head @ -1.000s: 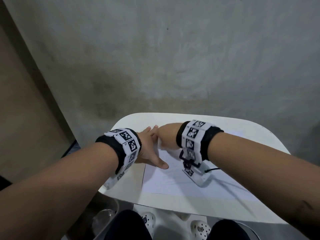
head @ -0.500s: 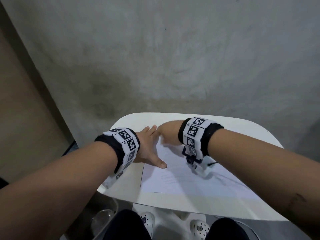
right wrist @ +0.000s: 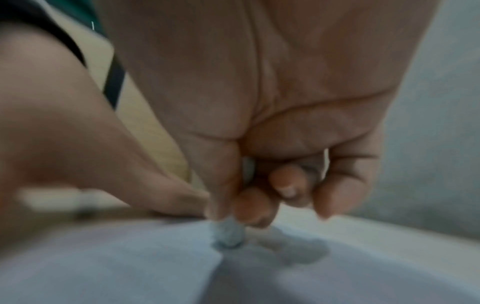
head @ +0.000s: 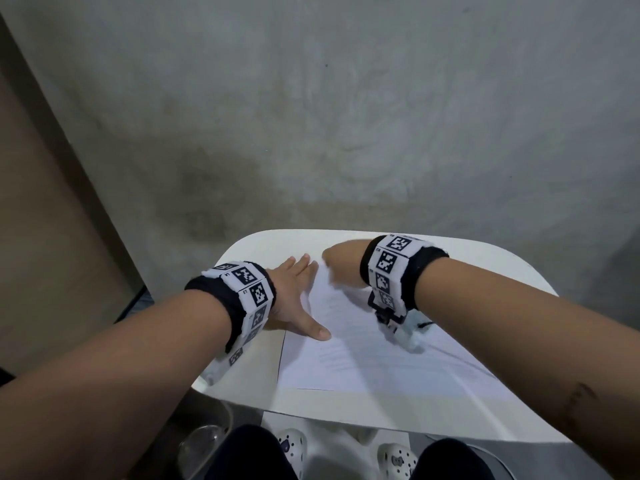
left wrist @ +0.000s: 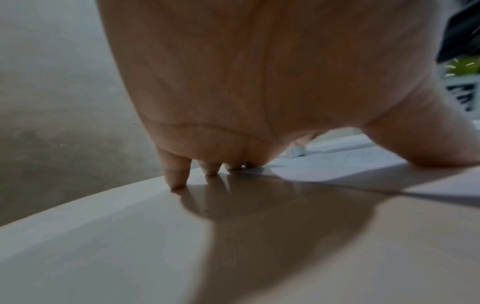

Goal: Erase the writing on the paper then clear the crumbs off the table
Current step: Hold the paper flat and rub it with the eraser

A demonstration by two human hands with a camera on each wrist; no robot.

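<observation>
Left hand [head: 292, 299]: fingers lying flat, pinning paper [head: 363, 355] to table [head: 485, 278]
Right hand [head: 341, 268]: pinching eraser [right wrist: 228, 235], rubbing paper
Progress: erasing seemingly underway; crumb clearing apparently not yet begun

The head view looks forward and down over the desk [head: 467, 265], while both wrist views sit close under the palms, sharing the paper [head: 363, 355].

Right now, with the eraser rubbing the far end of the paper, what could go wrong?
The left hand pins only the paper's left edge, thumb on the sheet and fingers mostly on the table. Hard strokes by the right hand with the eraser could crease or tear the sheet. It already seems to buckle at the eraser, though that view is blurred.
</observation>
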